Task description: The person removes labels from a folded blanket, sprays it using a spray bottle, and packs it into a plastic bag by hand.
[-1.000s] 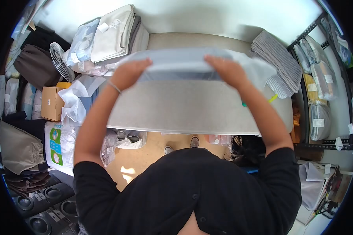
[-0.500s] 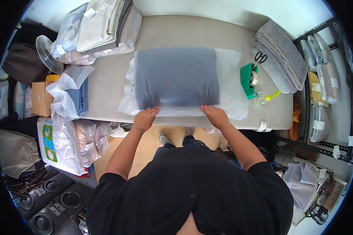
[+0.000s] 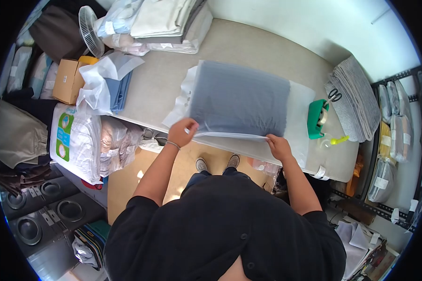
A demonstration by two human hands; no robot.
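Observation:
A folded dark blue-grey cloth [image 3: 241, 96] lies on the table inside a clear plastic bag [image 3: 299, 105], whose loose film shows at both sides. At the bag's near left corner my left hand [image 3: 182, 132] is closed, its fingers curled on the film. My right hand [image 3: 280, 148] pinches the near edge of the bag, toward its right side. Between the two hands that edge forms a raised, narrow fold. A green tape dispenser [image 3: 315, 119] with a roll of tape stands right of the bag, with black-handled scissors [image 3: 334, 95] at its far end.
Striped grey fabric [image 3: 354, 100] is stacked at the table's right end, near a yellow-topped spray bottle [image 3: 335, 140]. Folded cloths [image 3: 162, 21] and a fan [image 3: 91, 32] stand back left. A cardboard box [image 3: 69, 80] and crumpled plastic [image 3: 98, 77] are at left. Shelving [image 3: 377, 136] borders the right.
The view has turned, so the table appears slanted. My hands have gone from resting flat along the bag's near edge to gripping it, and the edge is now lifted into a fold.

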